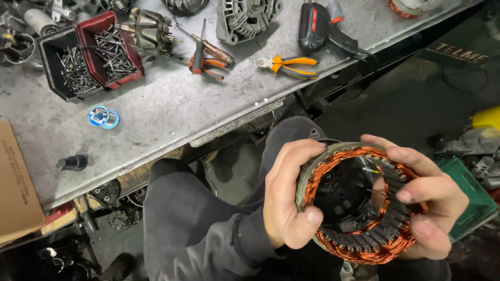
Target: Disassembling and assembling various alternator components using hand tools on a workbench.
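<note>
A grey metal table (172, 112) carries two bins of nails (94, 54), orange-handled pliers (289, 66) and a solder spool (103, 116). A black power tool (317, 26) lies near the table's far edge. A green crate (471, 200) sits on the floor.

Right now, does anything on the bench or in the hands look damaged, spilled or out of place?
Nothing clearly damaged. The stator ring sits between the left hand and right hand, its copper windings looking intact. The nails stay inside the red tray and black tray. The orange-handled pliers lie loose near the bench edge, nothing spilled.
</note>
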